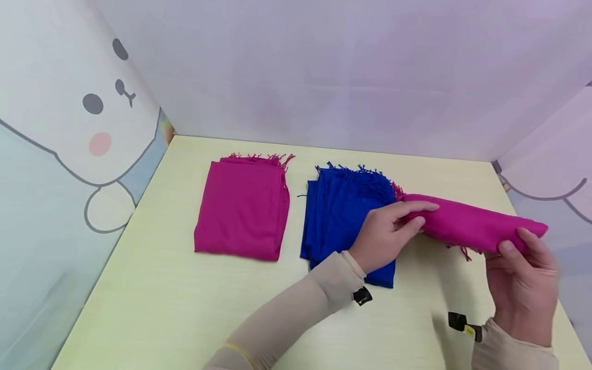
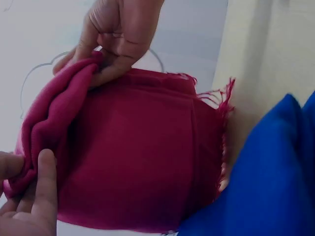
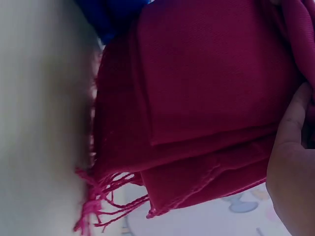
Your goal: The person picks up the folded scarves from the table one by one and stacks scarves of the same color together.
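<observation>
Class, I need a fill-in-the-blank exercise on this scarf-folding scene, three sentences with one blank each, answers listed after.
1. Both hands, left hand and right hand, hold a folded ____ scarf above the table.
2. The scarf lying in the middle is ____.
3. The number of scarves lying flat on the table is ____.

Missing words: magenta; blue; two

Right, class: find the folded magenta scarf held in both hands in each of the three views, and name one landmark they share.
Head: the held magenta scarf is at right, lifted above the table between both hands.
Left wrist: it fills the centre, fringe at right.
Right wrist: it fills most of the picture, fringe at bottom left.
Shared landmark: the blue scarf beside it.
</observation>
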### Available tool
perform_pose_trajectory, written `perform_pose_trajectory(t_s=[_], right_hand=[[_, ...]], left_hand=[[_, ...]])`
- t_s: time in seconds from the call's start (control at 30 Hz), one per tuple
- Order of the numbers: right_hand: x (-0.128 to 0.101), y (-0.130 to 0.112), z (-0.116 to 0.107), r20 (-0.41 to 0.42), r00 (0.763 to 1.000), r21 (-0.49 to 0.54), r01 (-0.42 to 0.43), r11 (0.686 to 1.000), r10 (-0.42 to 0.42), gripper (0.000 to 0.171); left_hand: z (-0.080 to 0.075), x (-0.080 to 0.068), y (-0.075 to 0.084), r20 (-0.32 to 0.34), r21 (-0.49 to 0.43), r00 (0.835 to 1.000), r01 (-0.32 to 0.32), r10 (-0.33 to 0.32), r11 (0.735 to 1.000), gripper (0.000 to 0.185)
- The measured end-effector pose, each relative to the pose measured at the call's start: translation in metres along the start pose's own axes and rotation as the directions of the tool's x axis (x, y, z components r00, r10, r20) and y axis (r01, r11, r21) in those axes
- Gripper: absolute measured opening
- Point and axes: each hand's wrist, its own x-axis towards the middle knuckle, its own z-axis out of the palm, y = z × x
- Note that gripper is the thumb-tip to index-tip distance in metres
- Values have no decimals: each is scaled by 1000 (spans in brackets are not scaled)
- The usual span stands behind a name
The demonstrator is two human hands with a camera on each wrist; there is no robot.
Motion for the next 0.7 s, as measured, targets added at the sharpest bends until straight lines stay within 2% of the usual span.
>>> perform_pose_trajectory(t_s=[0.17, 0.4, 0.57, 0.7], right_hand=[[-4, 2, 20, 113, 993, -32, 40, 999, -36, 38], [-2, 10, 49, 141, 987, -54, 92, 994, -83, 38], [3, 19, 64, 204, 976, -54, 94, 994, -81, 35], [7, 29, 75, 240, 967, -60, 99, 993, -82, 34]], left_hand=[[-17, -4, 9, 21, -55, 999, -40, 41, 998, 29], [-34, -4, 26, 13, -182, 1000, -16, 19, 983, 30], [-48, -4, 31, -10, -172, 997, -75, 74, 982, 30], [-64, -5, 40, -31, -196, 996, -87, 83, 977, 30]])
